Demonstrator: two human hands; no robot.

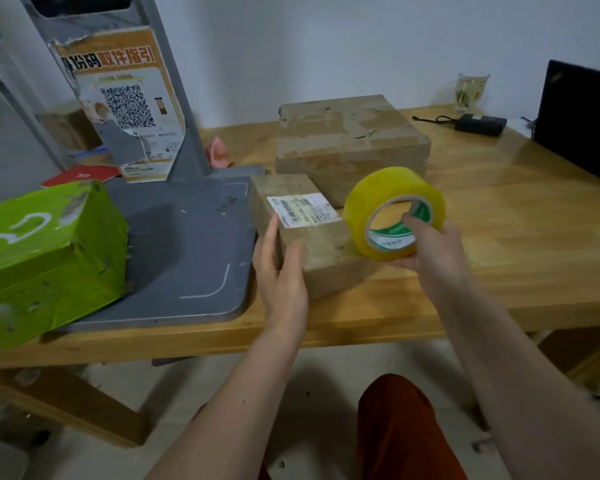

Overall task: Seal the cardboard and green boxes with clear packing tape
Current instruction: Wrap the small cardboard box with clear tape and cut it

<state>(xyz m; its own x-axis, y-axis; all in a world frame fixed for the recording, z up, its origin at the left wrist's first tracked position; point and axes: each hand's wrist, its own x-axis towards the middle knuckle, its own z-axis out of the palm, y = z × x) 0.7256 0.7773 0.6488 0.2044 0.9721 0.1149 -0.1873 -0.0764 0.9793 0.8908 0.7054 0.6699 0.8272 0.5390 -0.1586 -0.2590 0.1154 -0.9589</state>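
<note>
Wooden table has a big taped brown cardboard box at the back and a crumpled green box far left. Small labelled cardboard box sits up front, left hand resting flat-fingered against its side. Right hand grips a yellowish roll of clear packing tape, just beside that small box.

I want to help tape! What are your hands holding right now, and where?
The right hand holds the tape roll, thumb inside its core. The left hand rests on the small cardboard box, at its near left edge.

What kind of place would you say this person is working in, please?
Probably a parcel pickup or shipping point. A grey scanning stand carries a QR-code pickup poster, taped cardboard parcels sit on the wooden table, and one small box bears a shipping label.
</note>
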